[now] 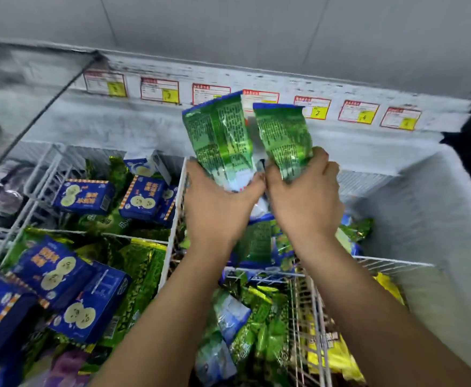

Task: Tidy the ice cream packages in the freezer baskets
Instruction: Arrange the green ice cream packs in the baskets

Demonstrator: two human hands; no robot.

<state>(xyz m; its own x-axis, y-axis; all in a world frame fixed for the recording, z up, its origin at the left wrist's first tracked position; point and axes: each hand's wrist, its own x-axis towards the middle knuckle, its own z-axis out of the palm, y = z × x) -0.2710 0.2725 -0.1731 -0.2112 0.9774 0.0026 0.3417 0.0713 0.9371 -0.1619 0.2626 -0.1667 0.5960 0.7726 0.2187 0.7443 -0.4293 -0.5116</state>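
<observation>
Mid-step: sorting green ice cream packages over far right basket (176,208). Judged early to middle of the task, with loose green packs (254,244) heaped untidily in far right basket and more in near right basket (305,317).

Holding 2 packages upright above far right basket, clear of the heap, printed backs toward camera.
- Gripping left green package (220,135) by its lower end with left hand (217,202). Fingers curled round behind, thumb across the near side.
- Gripping right green package (284,135) by its lower end with right hand (304,196). Fingers wrapped over its right edge.
- Thumbs touching or just beside each other; cannot tell which.
- Possibly more wrapping bunched between the 2 hands; too blurred to say.

Next, probably: squaring the 2 together, same face and same end, then laying them flat in a row in far right basket. Calls for opening a spot in the heap first. Likely slippery film, so best kept in a firm grip while aligning.

Left baskets: blue boxes (83,195) on green-gold packs. Far wall: row of price tags (316,107).
</observation>
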